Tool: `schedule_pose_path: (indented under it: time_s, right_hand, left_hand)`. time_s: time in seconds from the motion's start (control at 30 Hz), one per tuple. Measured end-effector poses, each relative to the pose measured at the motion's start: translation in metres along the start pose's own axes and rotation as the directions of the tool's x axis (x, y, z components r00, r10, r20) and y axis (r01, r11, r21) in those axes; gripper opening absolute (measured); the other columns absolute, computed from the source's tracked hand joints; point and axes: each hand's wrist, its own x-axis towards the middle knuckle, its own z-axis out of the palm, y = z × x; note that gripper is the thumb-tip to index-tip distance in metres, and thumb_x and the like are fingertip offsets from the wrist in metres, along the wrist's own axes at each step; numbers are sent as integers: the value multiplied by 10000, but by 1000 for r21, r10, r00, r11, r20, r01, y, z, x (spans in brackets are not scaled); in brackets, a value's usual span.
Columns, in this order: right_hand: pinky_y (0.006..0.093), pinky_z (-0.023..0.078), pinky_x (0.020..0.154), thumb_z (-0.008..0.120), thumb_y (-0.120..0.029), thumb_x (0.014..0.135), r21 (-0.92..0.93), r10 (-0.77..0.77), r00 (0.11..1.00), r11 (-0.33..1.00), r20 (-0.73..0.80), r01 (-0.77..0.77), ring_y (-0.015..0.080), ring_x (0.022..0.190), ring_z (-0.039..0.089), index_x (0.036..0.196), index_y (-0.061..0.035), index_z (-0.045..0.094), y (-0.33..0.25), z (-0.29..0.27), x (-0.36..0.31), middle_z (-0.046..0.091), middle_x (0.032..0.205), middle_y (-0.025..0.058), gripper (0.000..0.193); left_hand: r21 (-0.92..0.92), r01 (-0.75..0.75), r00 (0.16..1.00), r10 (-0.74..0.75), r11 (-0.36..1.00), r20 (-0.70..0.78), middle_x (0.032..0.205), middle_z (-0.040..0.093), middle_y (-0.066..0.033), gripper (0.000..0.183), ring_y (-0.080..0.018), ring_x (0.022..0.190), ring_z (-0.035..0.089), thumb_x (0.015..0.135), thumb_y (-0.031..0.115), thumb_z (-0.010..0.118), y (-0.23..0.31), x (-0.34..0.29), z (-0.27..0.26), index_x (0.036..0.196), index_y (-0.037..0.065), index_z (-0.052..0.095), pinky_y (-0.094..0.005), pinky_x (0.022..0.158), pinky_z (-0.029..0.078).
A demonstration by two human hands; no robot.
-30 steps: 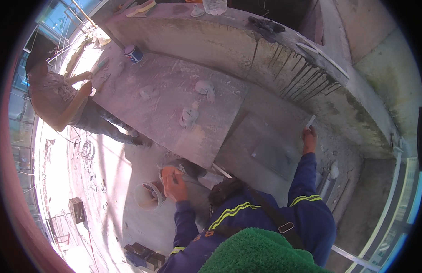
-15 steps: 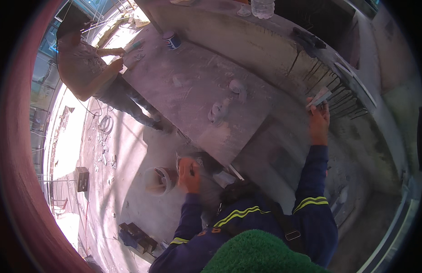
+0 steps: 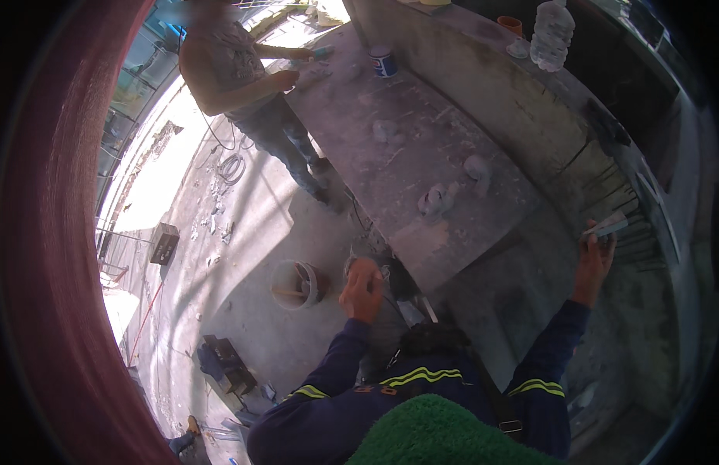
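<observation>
My right hand [image 3: 596,256], at the right, is closed round a putty knife [image 3: 611,225] with a flat pale blade. That blade is right by a low wall [image 3: 600,172] streaked with dark drips; whether they touch I cannot tell. My left hand [image 3: 362,290] is held in front of me, its fingers curled in a grip. Some greyish material shows past its knuckles, too unclear to name. A white bucket [image 3: 275,273] with something brownish inside stands on the floor just left of that hand.
Ahead lies a broad dusty board [image 3: 421,260] with whitish crumpled lumps [image 3: 438,199] and a blue-white can [image 3: 382,63]. A clear plastic jug [image 3: 552,35] tops the wall. Another person [image 3: 227,70] stands at the far left. Floor items include a cable coil [image 3: 231,169] and dark box [image 3: 164,243].
The whole view has shifted, so the board, wall and co-worker now appear further right. My right hand still holds the putty knife by the wall; my left hand stays closed near the bucket.
</observation>
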Motion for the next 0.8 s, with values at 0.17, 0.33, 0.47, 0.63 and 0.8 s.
schedule_pose_path:
  time_s: [0.17,0.33,0.47,0.63,0.8]
  right_hand:
    - [415,452,1140,756,-171,1026,-53,18,1000,998,-11,-19,254,1374,602,1607,-49,415,-11,17,-1,655,1453,179,684]
    - [413,418,1179,761,-284,1012,-204,-15,1000,979,11,17,264,1356,615,1609,-2,424,-37,63,2,672,1420,183,741]
    - [396,453,1136,784,-316,991,-308,-40,993,949,111,72,251,1291,648,1537,11,522,-60,108,23,706,1342,169,688]
    - [358,528,985,784,-323,991,-398,-73,940,893,334,211,206,1113,701,1492,1,593,-79,181,81,753,1223,132,626]
    - [337,543,958,777,-260,977,-723,-229,887,516,400,459,193,1039,752,1427,-63,686,-70,282,176,814,1124,127,500]
  left_hand:
    - [-17,13,1000,-13,1000,7,1265,755,-90,251,-366,1035,758,968,295,772,1,-1,-1,1172,148,766,-479,871,593]
    - [-19,-3,1000,3,1000,-9,1247,756,-85,244,-361,1018,762,968,295,772,1,0,-3,1168,155,767,-472,863,594]
    - [-30,-7,1000,7,1000,-22,1244,754,-80,230,-356,1014,762,966,280,774,5,3,-3,1162,160,769,-457,858,598]
    - [-97,-107,989,96,990,-112,1253,751,-95,212,-356,1028,760,961,245,778,8,7,-2,1154,157,772,-444,858,600]
    - [-76,-86,993,79,993,-87,1235,753,-133,218,-379,1032,753,961,252,766,2,1,1,1150,143,768,-466,834,596]
